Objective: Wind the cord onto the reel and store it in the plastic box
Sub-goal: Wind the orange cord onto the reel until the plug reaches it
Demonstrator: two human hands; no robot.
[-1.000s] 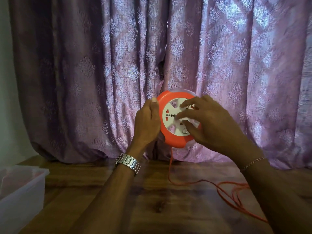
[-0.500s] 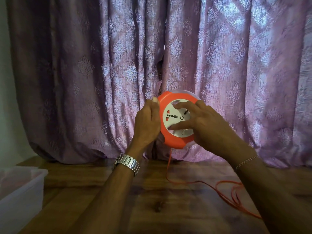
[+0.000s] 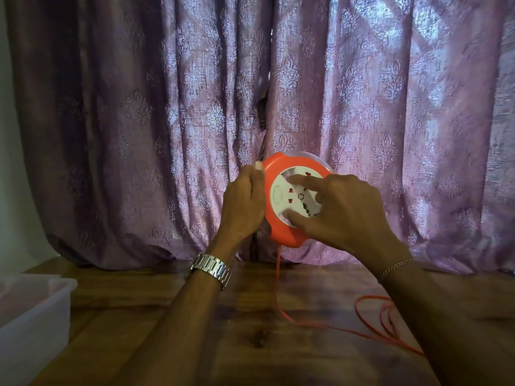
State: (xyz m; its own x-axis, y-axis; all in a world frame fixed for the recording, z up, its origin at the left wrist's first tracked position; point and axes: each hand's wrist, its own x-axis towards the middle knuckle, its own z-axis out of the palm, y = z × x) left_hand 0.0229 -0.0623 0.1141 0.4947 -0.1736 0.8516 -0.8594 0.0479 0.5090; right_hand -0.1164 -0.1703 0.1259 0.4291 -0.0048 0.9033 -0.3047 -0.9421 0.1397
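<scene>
The orange cord reel (image 3: 278, 227) is held upright in the air above the far middle of the wooden surface (image 3: 250, 344), its white socket face (image 3: 289, 196) turned toward the camera and a patterned purple curtain (image 3: 167, 121) hanging just behind it. The left hand (image 3: 242, 207) grips the reel by its left rim, fingers curled round the back and the thumb up along the edge; a metal watch (image 3: 210, 270) sits on that wrist. The right hand (image 3: 345, 213) lies across the socket face with its fingers spread and only slightly bent: one fingertip presses near the top of the white disc and the thumb presses near its lower edge, so the hand touches the face rather than clasping it. A thin chain bracelet (image 3: 395, 268) circles the right wrist. The orange cord (image 3: 278, 288) drops from the bottom of the reel to the surface, then runs toward the right edge, where it lies in loose loops partly hidden by the right forearm. The translucent plastic box (image 3: 36, 310) stands at the left edge of the surface, well apart from the reel.
</scene>
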